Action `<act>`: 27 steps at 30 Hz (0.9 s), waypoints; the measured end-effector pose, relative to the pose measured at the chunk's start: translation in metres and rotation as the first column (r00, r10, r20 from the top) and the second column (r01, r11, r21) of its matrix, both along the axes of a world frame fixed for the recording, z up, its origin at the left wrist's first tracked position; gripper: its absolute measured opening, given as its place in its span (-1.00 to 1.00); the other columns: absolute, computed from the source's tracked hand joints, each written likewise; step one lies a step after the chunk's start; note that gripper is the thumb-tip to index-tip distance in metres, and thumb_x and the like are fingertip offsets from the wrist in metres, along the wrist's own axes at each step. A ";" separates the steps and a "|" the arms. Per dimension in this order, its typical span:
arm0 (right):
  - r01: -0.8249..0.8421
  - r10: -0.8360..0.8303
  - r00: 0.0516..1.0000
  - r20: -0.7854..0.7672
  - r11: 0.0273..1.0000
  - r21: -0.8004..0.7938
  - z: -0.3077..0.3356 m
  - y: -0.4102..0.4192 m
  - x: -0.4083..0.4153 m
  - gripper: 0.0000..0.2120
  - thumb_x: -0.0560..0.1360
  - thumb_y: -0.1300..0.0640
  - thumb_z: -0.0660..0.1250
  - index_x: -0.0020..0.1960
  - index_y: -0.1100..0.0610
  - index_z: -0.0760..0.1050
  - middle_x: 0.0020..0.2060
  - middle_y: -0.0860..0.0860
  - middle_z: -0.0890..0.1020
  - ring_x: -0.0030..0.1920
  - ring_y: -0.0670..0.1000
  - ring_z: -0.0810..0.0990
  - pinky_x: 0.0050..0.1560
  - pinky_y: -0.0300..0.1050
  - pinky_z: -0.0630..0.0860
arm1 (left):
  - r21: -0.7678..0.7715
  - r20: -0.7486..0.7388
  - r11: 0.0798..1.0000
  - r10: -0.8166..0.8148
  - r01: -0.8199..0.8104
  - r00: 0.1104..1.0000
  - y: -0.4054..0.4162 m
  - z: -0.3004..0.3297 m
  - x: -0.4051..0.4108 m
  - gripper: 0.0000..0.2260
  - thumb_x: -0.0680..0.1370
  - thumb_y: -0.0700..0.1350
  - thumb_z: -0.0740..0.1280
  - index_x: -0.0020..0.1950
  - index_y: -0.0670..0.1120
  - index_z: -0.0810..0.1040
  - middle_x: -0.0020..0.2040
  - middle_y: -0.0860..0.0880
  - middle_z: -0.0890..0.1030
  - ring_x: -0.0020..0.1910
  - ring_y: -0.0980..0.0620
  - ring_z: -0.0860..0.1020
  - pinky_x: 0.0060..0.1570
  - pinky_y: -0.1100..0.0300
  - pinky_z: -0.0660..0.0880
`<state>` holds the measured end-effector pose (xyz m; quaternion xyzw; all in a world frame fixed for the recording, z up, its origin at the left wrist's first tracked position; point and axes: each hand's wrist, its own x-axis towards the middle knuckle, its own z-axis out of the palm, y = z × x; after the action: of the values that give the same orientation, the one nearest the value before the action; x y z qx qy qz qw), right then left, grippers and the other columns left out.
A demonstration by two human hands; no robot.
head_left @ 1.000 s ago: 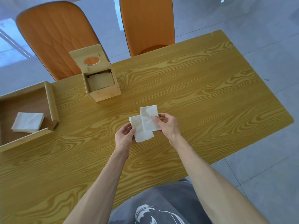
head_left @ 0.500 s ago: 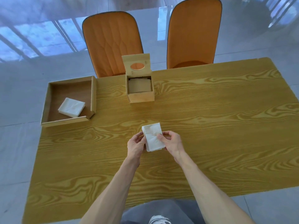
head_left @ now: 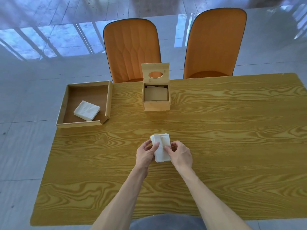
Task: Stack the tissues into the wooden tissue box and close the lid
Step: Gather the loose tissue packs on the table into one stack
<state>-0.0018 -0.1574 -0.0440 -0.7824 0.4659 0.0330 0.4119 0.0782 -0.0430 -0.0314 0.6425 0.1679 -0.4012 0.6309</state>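
Both forearms extend from the near edge of the tabletop (head_left: 232, 130) toward its centre, wrists angled inward. The left hand (head_left: 145, 154) and the right hand (head_left: 180, 156) meet over a small stack of white tissues (head_left: 162, 149) just above the tabletop centre. The left fingers (head_left: 156, 145) curl onto the stack's left side, thumb on top. The right fingers pinch its right side, thumb pressed on the upper face. The wooden tissue box (head_left: 156, 100) stands near the far edge, its lid (head_left: 155, 71) raised upright, oval slot visible. A wooden tray (head_left: 84, 124) at the far left corner overhangs the edge and holds a second stack of tissues (head_left: 86, 110).
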 end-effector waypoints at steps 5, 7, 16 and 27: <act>0.036 -0.044 0.995 0.084 0.996 0.087 0.000 -0.006 -0.007 -0.46 0.44 -0.29 0.39 0.30 0.01 0.48 0.09 -0.08 0.61 0.08 -0.06 0.59 0.04 -0.07 0.55 | -0.063 -0.002 0.998 -0.016 0.015 1.000 -0.005 0.006 0.006 -0.82 0.52 -0.28 0.43 0.07 -0.06 0.60 0.02 -0.10 0.72 -0.04 -0.06 0.69 -0.04 0.04 0.64; 0.018 -0.056 0.988 0.142 0.967 0.253 0.008 -0.014 -0.006 -0.44 0.42 -0.33 0.38 0.29 -0.03 0.49 0.02 -0.10 0.64 0.01 -0.12 0.60 0.02 -0.14 0.52 | -0.165 -0.052 0.986 0.019 -0.027 0.998 -0.004 0.008 0.013 -0.79 0.53 -0.31 0.41 0.15 -0.15 0.60 0.06 -0.16 0.70 -0.04 -0.08 0.69 -0.10 0.08 0.65; -0.134 -0.073 0.910 0.408 0.879 0.457 0.024 -0.042 0.004 -0.78 0.41 0.15 0.57 0.03 0.15 0.65 -0.16 0.02 0.72 -0.33 -0.08 0.61 -0.26 -0.21 0.58 | -0.134 0.114 0.982 -0.118 0.133 0.986 0.008 0.016 0.035 -0.74 0.49 -0.33 0.44 0.13 -0.13 0.56 -0.02 -0.09 0.67 -0.01 -0.04 0.62 0.06 0.13 0.60; -0.280 0.235 0.929 0.288 0.951 0.129 0.013 -0.044 0.005 -0.80 0.43 0.13 0.54 0.03 -0.03 0.65 -0.08 -0.13 0.69 -0.24 -0.14 0.67 -0.13 -0.20 0.60 | 0.449 0.454 0.809 -0.572 0.379 0.683 0.021 0.007 0.045 -0.75 0.40 -0.12 0.51 0.01 0.15 0.65 -0.02 0.14 0.67 -0.08 0.05 0.59 -0.04 0.10 0.56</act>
<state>0.0035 -0.2018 -0.0310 -0.7966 0.2942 0.0196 0.5278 0.1232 -0.0224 -0.0243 0.8462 -0.1410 -0.3096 0.4101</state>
